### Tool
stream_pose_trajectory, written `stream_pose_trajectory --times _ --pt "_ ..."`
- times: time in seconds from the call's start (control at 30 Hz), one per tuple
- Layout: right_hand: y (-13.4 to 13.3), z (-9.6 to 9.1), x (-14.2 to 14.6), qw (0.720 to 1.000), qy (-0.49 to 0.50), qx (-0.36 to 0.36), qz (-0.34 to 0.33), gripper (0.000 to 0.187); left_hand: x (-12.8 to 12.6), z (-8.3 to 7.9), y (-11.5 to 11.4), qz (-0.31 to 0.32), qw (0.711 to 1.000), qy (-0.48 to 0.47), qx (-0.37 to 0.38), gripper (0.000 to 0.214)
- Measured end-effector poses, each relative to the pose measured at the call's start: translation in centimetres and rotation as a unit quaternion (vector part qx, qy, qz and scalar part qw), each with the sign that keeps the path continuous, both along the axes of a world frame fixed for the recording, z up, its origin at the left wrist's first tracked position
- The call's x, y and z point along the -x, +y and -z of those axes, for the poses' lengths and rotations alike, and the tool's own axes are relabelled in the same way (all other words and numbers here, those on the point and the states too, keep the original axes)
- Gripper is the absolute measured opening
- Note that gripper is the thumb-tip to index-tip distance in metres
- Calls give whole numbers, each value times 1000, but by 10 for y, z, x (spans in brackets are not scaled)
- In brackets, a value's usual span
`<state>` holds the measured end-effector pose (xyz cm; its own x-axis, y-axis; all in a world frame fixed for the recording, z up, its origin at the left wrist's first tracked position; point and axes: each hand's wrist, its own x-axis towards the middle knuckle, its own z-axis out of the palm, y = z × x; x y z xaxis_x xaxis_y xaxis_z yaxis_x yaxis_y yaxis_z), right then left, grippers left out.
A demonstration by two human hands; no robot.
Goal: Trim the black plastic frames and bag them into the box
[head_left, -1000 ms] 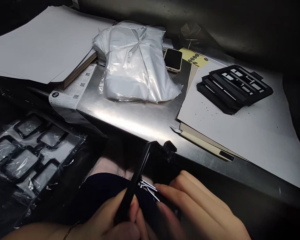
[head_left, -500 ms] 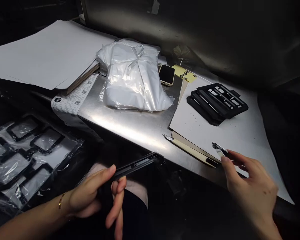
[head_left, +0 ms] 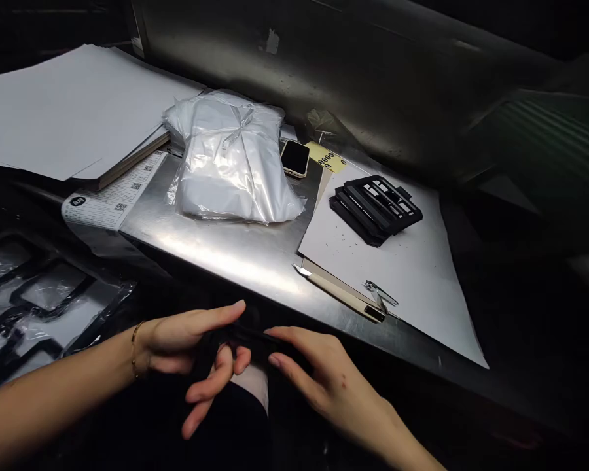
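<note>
A thin black plastic part (head_left: 249,335) lies between my hands, hard to make out against the dark background. My left hand (head_left: 191,340) pinches it between thumb and fingers. At its other end, my right hand (head_left: 319,366) has its fingertips closed on it. On the white sheet (head_left: 422,314) beyond lies a nail clipper (head_left: 380,296), out of either hand. A cutter knife (head_left: 341,293) with a cream handle rests along the sheet's front edge. Several black plastic parts (head_left: 375,208) are stacked farther back on the same sheet, with small black crumbs nearby.
A bundle of clear plastic bags (head_left: 233,167) sits on the metal table (head_left: 186,239). Behind it are a phone (head_left: 295,158) and a yellow label sheet (head_left: 326,157). A stack of large white sheets (head_left: 78,111) stands at left. Bagged black frames (head_left: 53,288) lie lower left.
My right hand has put the nail clipper down on the white sheet and come left to the black part. My left hand still holds the part. The view has shifted right.
</note>
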<state>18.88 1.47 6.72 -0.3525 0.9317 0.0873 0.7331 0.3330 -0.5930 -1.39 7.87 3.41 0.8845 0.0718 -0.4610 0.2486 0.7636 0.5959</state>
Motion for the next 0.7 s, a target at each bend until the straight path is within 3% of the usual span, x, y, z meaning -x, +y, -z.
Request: stream_pose_trajectory --times 0.07,0.17,0.27,0.4,0.53,0.6,0.7 --pt "-2 3 5 998 -8 3 56 11 3 -7 6 -38 997 27 -68 61" --pt "-8 4 1 996 -17 6 82 14 12 -22 10 -101 976 72 -180 27" --pt "-2 0 -15 997 -36 -28 68 16 18 -32 16 -46 963 100 -244 25" --pt "31 17 -53 978 -102 -122 134 19 19 -30 26 9 972 95 -216 32" --pt "58 44 -75 965 -153 -165 131 15 19 -26 25 4 983 88 -159 26" --pt "57 43 -70 962 -143 -191 132 13 22 -26 20 -13 986 99 -133 20" --pt "38 22 -49 967 -110 -199 112 16 28 -27 13 -37 986 127 -99 17"
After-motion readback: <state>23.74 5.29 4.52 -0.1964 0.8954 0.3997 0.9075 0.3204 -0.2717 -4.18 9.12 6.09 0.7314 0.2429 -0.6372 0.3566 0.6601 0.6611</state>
